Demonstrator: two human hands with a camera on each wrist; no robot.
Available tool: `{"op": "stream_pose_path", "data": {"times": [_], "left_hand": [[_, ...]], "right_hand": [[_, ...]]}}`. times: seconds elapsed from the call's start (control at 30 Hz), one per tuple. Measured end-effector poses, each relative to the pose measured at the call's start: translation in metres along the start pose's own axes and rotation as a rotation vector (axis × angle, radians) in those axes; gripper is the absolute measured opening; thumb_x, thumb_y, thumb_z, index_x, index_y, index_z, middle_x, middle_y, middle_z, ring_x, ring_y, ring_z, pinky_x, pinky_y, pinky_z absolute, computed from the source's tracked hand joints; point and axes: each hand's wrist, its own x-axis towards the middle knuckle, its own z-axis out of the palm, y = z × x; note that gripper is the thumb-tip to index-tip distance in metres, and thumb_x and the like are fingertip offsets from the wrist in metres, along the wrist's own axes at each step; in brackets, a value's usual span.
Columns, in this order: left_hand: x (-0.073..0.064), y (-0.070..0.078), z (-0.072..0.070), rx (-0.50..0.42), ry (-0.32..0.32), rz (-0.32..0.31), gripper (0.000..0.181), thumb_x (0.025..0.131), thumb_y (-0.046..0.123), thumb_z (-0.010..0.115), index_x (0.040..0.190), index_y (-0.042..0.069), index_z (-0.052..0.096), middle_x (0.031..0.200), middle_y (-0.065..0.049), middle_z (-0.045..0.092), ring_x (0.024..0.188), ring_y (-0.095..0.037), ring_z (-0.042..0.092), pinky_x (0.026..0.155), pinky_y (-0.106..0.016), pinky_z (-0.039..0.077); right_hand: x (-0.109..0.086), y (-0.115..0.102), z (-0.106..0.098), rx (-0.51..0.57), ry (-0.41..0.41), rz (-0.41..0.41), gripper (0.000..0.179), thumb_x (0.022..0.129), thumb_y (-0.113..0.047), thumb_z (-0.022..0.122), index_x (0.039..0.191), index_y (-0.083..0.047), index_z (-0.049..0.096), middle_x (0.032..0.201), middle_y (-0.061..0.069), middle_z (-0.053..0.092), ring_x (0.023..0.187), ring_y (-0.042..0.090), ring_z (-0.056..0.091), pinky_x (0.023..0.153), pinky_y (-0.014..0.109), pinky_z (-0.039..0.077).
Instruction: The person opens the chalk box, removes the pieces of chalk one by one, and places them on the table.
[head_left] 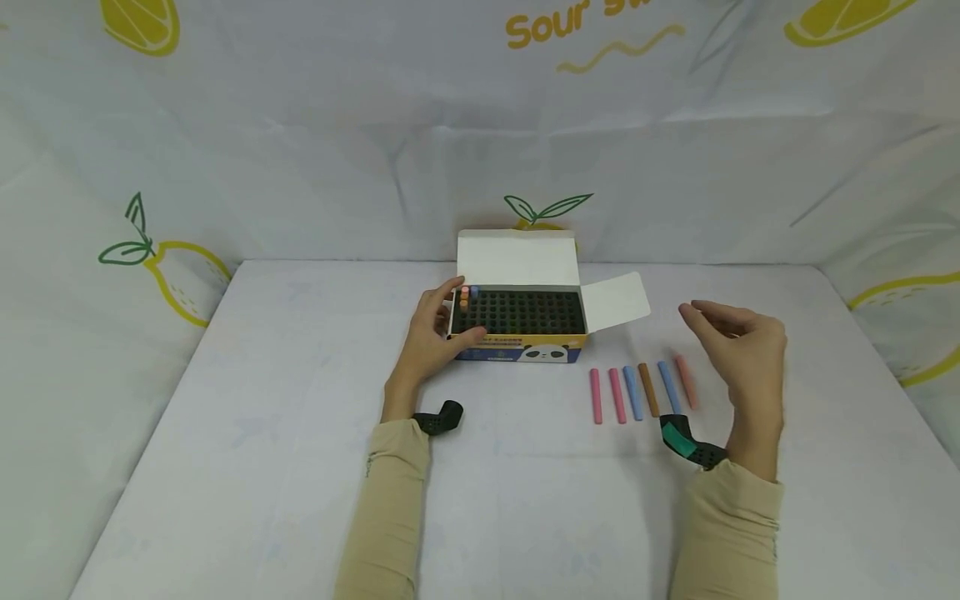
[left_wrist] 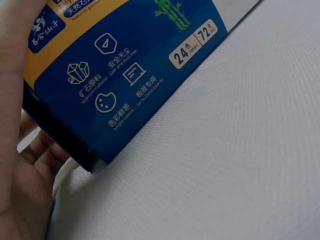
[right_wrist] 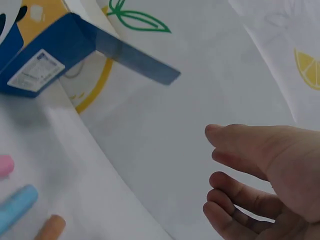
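My left hand (head_left: 429, 337) grips the left end of an open chalk box (head_left: 491, 353), thumb along the front edge and fingers round the far side. A few chalk sticks, pink, orange and blue (head_left: 475, 292), stand in the back left corner of its black holder (head_left: 525, 312). Up close in the left wrist view, the blue and yellow box front (left_wrist: 145, 75) reads 24 colors, 72 pcs. To the right of the box my right hand (head_left: 753, 354) is raised, fingers loosely bent. Between its thumb and fingers (right_wrist: 245, 192) there is nothing in the right wrist view.
Several chalk sticks lie side by side on the white table (head_left: 300, 467), among them a pink one (head_left: 596, 396), a brown one (head_left: 648, 390) and a reddish one (head_left: 686, 382). The box's side flap (head_left: 615, 302) sticks out rightward; its lid (head_left: 517, 257) stands up before the lemon-print cloth (head_left: 337, 167).
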Motion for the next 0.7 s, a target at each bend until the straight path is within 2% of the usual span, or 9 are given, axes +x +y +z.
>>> {"op": "stream_pose_path", "data": {"times": [0.13,0.27,0.4,0.5,0.6,0.7], "left_hand": [[0.0,-0.002,0.0,-0.011,0.001,-0.003,0.082,0.085,0.053,0.078,0.156,0.03,0.042,0.133,-0.011,0.048,0.084,-0.02,0.041,0.069,-0.03,0.037],[0.001,-0.003,0.0,-0.019,0.002,-0.001,0.086,0.083,0.065,0.075,0.155,0.032,0.042,0.133,-0.01,0.048,0.085,-0.019,0.041,0.069,-0.029,0.037],[0.002,-0.003,0.0,-0.022,0.003,-0.003,0.081,0.085,0.046,0.08,0.155,0.032,0.042,0.132,-0.01,0.048,0.086,-0.02,0.041,0.07,-0.03,0.037],[0.002,-0.002,0.001,-0.023,0.001,-0.011,0.08,0.085,0.032,0.081,0.155,0.031,0.043,0.132,-0.011,0.048,0.086,-0.022,0.041,0.07,-0.031,0.037],[0.002,-0.002,0.001,-0.024,-0.002,-0.019,0.08,0.085,0.029,0.081,0.155,0.031,0.043,0.132,-0.011,0.048,0.086,-0.023,0.041,0.07,-0.031,0.037],[0.002,-0.001,0.0,-0.024,-0.002,-0.026,0.08,0.085,0.029,0.081,0.155,0.031,0.043,0.132,-0.011,0.047,0.087,-0.023,0.041,0.07,-0.03,0.037]], "right_hand": [[-0.003,-0.015,0.017,0.173,0.075,-0.073,0.028,0.089,-0.019,0.079,0.112,-0.002,0.079,0.087,-0.025,0.069,0.084,-0.002,0.063,0.071,0.009,0.049],[-0.005,-0.027,0.032,0.227,0.074,-0.175,0.028,0.089,-0.015,0.079,0.111,0.003,0.078,0.088,-0.022,0.07,0.083,-0.002,0.065,0.074,0.009,0.051],[-0.008,-0.04,0.047,0.225,0.027,-0.292,0.026,0.09,-0.011,0.078,0.109,0.006,0.077,0.089,-0.022,0.067,0.081,-0.002,0.064,0.077,0.009,0.051],[-0.01,-0.049,0.055,0.207,0.042,-0.368,0.023,0.09,-0.009,0.078,0.108,0.006,0.078,0.089,-0.024,0.064,0.083,-0.003,0.062,0.081,0.009,0.05],[-0.012,-0.057,0.059,0.2,0.09,-0.42,0.022,0.089,-0.008,0.078,0.106,0.006,0.078,0.09,-0.025,0.061,0.087,-0.003,0.06,0.086,0.01,0.049],[-0.013,-0.064,0.063,0.253,0.089,-0.445,0.021,0.089,-0.006,0.078,0.105,0.007,0.078,0.09,-0.022,0.062,0.088,0.0,0.06,0.087,0.012,0.05]]}}
